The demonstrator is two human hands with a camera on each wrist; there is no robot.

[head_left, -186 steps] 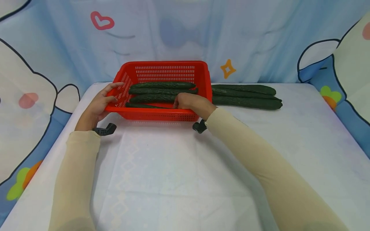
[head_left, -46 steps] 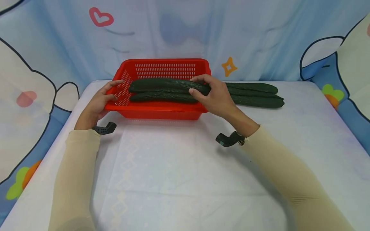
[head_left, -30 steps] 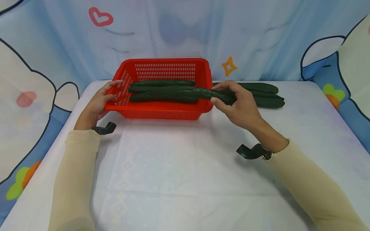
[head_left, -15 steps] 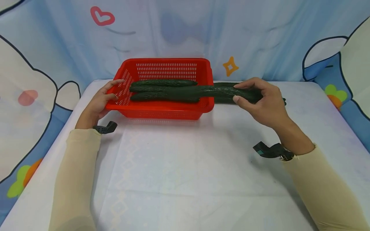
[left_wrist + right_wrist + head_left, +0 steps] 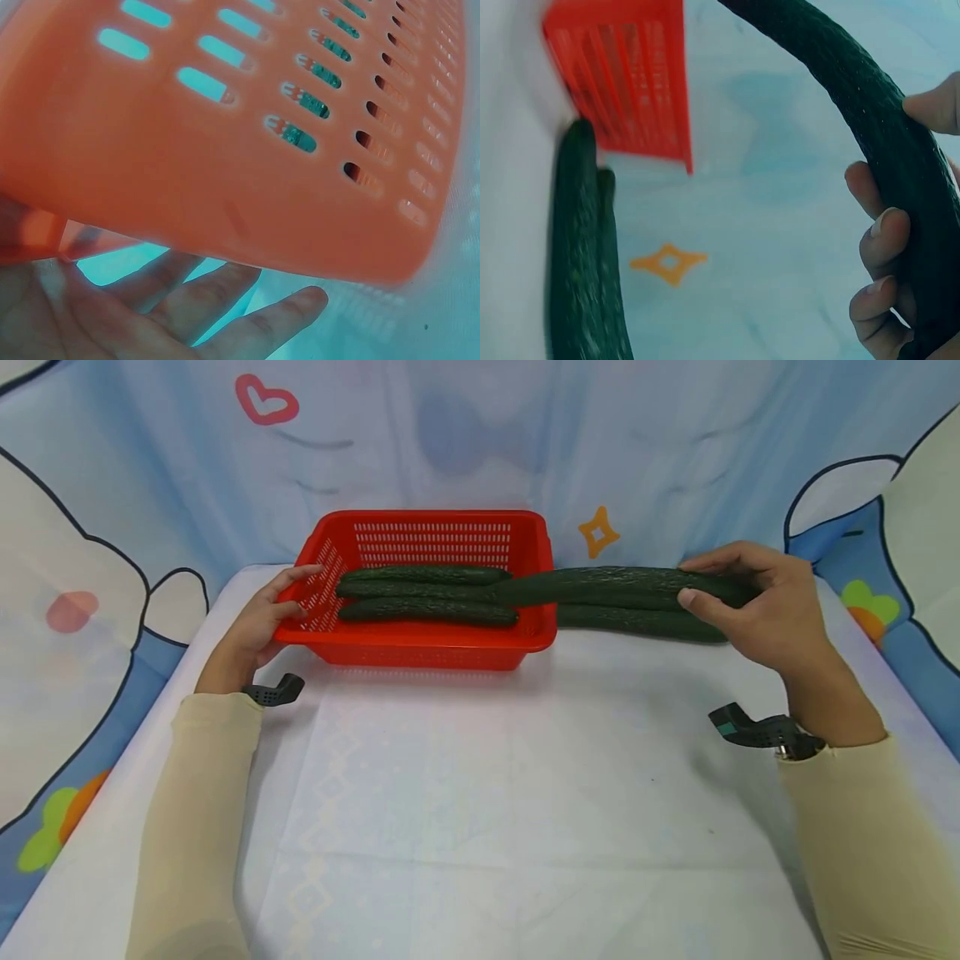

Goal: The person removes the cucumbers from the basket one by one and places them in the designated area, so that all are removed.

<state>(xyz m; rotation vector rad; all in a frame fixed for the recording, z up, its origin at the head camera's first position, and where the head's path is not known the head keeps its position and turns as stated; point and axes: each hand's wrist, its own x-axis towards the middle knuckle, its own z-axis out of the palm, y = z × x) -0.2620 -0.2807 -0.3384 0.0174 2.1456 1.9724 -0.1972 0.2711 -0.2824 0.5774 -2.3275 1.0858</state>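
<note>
Right hand [image 5: 780, 602] grasped long cucumber [image 5: 615, 586] between thumb and fingers — raised at 3 o'clock of red basket [image 5: 420, 657], tip pointing to 9, over rim. Left hand [image 5: 258, 627] gripped rim at 9 o'clock. Three cucumbers [image 5: 427, 610] lay inside; other cucumbers [image 5: 637, 624] lay on table [image 5: 487, 777] — just outside, at 3.

Your left hand [image 5: 257, 622] held the red basket [image 5: 416, 657], your right hand [image 5: 780, 610] a dark-green cucumber [image 5: 607, 585] mostly right of it. Three cucumbers [image 5: 427, 610] lay inside, two cucumbers [image 5: 633, 622] to its right.
</note>
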